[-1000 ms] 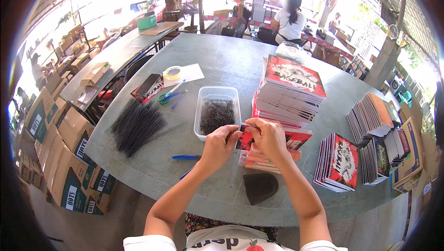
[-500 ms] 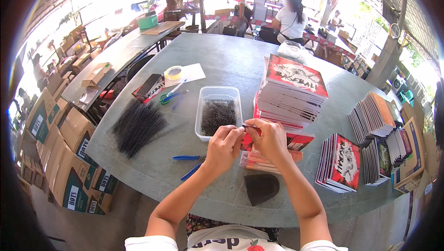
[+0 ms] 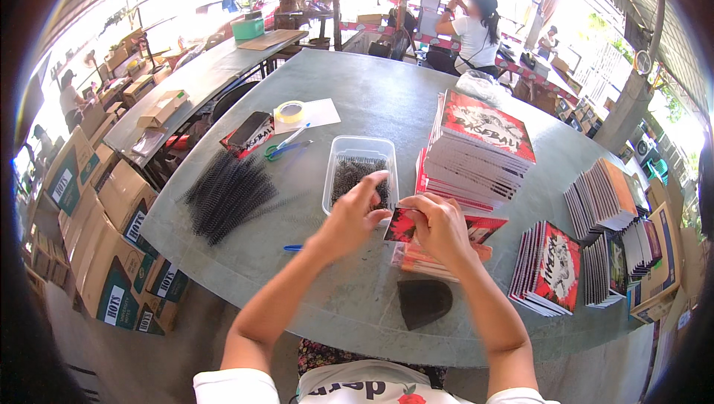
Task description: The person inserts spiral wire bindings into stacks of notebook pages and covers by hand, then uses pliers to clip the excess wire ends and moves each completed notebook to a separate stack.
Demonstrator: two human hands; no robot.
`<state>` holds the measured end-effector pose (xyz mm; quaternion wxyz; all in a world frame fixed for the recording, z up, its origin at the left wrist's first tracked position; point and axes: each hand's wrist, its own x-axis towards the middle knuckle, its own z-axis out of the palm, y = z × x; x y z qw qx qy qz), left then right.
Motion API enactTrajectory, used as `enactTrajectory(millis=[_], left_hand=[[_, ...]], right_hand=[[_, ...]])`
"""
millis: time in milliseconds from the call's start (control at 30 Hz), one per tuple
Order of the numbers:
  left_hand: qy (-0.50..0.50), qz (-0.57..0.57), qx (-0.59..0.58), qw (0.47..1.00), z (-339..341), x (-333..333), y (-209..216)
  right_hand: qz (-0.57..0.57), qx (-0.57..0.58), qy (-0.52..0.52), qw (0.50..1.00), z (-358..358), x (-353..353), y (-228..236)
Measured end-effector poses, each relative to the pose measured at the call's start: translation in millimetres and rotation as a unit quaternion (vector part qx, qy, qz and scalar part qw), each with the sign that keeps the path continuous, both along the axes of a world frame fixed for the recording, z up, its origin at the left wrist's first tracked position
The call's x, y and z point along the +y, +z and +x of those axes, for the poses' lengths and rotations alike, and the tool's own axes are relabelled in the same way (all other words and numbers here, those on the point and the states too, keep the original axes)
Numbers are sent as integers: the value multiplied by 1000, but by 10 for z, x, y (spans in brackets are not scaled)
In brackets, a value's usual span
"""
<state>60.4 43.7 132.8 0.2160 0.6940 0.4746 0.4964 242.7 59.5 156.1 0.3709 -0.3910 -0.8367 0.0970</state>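
Observation:
My left hand is apart from my right, thumb and fingers spread with nothing visible between them. It hovers at the near edge of a clear plastic tub of short black coil pieces. My right hand is closed at the top edge of a red-covered booklet, its thumb and fingers pinching there. Whether a coil piece sits under those fingertips is hidden. Beneath the booklet lies a stack with orange-pink edges. A blue-handled tool is mostly covered by my left forearm.
Beyond my right hand rises a tall stack of red booklets; further booklets stand at right. Long black coils, a phone, scissors and tape lie left. A dark rounded pad is near me.
My left hand has come away from my right and opened, shifting left toward the tub. My right hand stays at the booklet. A person in the background has raised their arms.

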Motion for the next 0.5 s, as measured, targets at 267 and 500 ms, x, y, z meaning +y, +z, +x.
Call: enactTrajectory(millis=[267,500], left_hand=[[-29,36,50,998,-89,-42,59],[-68,-289,-3,955,-76,-70,183]], right_hand=[[21,-63,18,998,-53,-7,7],[7,-64,40,997,4,-44,7]])
